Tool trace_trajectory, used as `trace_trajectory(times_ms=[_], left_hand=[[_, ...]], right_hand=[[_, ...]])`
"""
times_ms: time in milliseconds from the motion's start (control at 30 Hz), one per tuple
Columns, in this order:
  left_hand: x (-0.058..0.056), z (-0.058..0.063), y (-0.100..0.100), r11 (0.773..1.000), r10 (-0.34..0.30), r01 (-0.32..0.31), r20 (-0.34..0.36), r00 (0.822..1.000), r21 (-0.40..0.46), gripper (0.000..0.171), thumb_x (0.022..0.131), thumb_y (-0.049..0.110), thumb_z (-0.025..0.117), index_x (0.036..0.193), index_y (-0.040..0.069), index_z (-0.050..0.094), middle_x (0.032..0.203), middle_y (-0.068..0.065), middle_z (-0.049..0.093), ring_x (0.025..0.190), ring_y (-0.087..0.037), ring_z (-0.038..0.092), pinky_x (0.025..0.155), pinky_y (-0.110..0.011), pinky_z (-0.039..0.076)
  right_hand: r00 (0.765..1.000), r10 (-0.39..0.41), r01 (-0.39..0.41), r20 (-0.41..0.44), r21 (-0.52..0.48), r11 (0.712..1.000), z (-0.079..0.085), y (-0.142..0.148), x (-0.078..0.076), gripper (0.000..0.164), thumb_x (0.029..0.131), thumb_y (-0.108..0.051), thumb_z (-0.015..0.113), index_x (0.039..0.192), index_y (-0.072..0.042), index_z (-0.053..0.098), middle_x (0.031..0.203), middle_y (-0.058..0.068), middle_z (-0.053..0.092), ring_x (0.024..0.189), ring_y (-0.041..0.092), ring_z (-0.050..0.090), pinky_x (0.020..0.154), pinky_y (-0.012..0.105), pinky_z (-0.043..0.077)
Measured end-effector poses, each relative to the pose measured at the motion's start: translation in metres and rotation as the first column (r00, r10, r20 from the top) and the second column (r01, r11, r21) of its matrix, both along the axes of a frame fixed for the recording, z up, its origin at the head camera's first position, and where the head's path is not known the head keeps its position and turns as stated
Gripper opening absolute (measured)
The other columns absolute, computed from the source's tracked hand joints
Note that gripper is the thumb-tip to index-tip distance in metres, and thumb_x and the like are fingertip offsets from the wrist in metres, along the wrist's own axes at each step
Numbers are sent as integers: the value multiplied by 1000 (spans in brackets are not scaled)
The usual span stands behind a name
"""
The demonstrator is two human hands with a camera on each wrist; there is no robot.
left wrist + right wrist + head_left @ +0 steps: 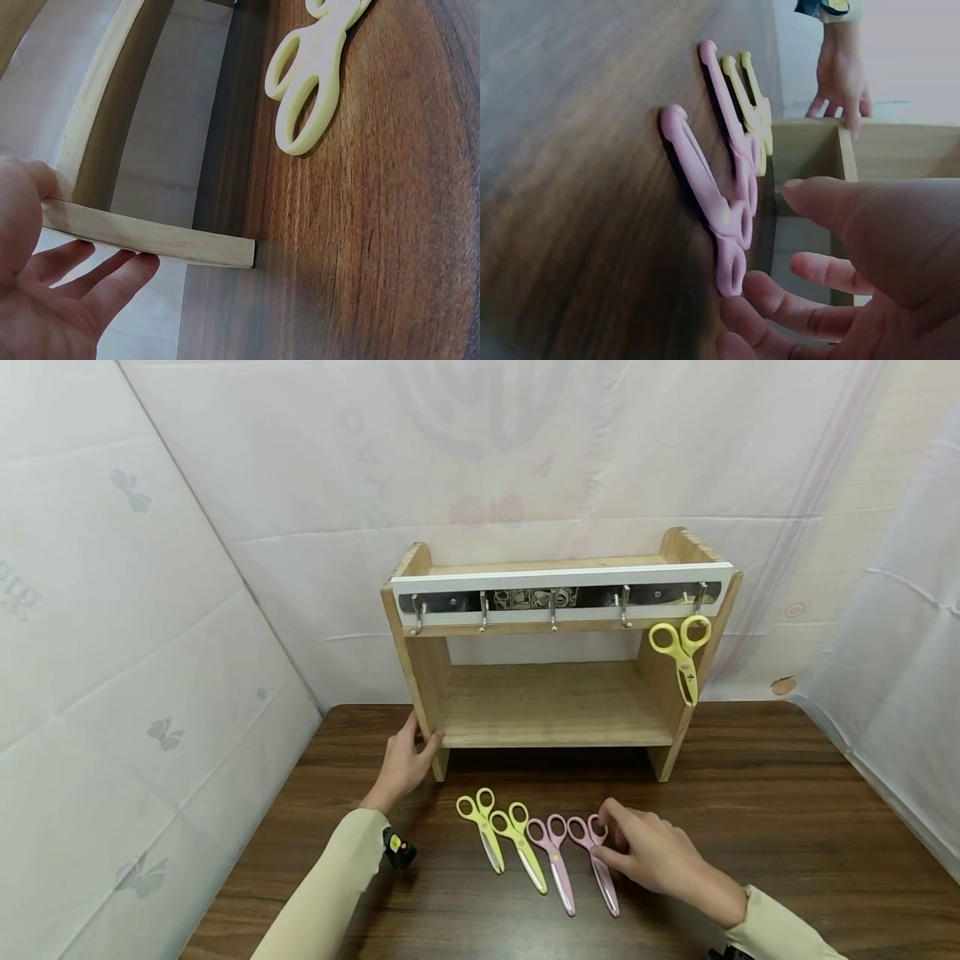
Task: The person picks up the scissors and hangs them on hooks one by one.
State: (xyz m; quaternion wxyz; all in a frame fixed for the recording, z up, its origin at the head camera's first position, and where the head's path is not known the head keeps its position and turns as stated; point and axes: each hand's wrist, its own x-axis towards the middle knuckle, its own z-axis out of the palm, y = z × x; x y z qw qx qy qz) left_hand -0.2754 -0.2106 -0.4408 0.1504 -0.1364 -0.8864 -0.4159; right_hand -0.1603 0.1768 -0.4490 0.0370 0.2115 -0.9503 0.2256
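At the left side panel of a small wooden shelf (556, 706), my left hand (403, 768) grips the board, thumb on one face and fingers on the other. My right hand (660, 852) is at the rightmost pink scissors (602, 877), thumb and bent fingers apart around the handles. In the right wrist view the fingertips (739, 311) are right by a handle loop. Left of these lie another pair of pink scissors (559, 868) and two yellow pairs, the nearer yellow scissors (525, 852) and the farther yellow scissors (487, 835). Yellow scissors (684, 652) hang at the rack's right end.
A white rail (480, 583) with several metal hooks, such as the middle hook (553, 610), runs across the shelf's upper front. The shelf stands on a dark wooden table (750, 793), with patterned white cloth (300, 485) behind it and at the sides.
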Motion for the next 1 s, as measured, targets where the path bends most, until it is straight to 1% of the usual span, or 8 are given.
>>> trace_trajectory(times_ms=[200, 400, 567, 767, 1000], left_hand=[[0, 1, 0, 1000, -4, 4, 0, 1000, 1, 58, 107, 24, 58, 159, 9, 35, 135, -27, 61, 120, -41, 64, 85, -52, 61], [0, 0, 0, 1000, -4, 4, 2, 1000, 7, 59, 107, 25, 58, 159, 8, 34, 135, -28, 61, 120, -42, 64, 84, -52, 61], [0, 0, 0, 1000, 1, -1, 3, 1000, 4, 58, 107, 26, 58, 158, 8, 35, 134, -27, 61, 119, -41, 64, 84, -52, 61], [0, 0, 0, 1000, -5, 5, -6, 1000, 10, 58, 107, 26, 58, 158, 8, 36, 135, -27, 61, 120, -42, 64, 84, -52, 61], [0, -1, 0, 1000, -10, 10, -17, 1000, 14, 58, 107, 24, 59, 157, 7, 36, 134, -28, 61, 119, -42, 64, 84, -52, 61]], right_hand=[[999, 29, -30, 30, 15, 999, -7, -4, 6, 33, 87, -44, 82, 102, -27, 58, 64, -20, 43, 52, -1, 40, 42, 26, 32], [998, 35, -37, 48, 42, 998, -13, -6, 10, 40, 82, -50, 84, 102, -29, 56, 67, -18, 44, 54, 0, 40, 43, 27, 33], [997, 43, -46, 58, 54, 998, -16, -6, 12, 43, 79, -47, 87, 103, -28, 56, 71, -16, 45, 56, 1, 41, 43, 27, 33], [998, 41, -44, 54, 63, 997, -18, -5, 13, 44, 77, -39, 91, 101, -28, 56, 71, -16, 45, 58, 2, 41, 44, 27, 33], [998, 31, -34, 59, 60, 998, -17, 0, 13, 42, 78, -34, 91, 102, -28, 57, 70, -17, 47, 57, 0, 42, 45, 27, 34]])
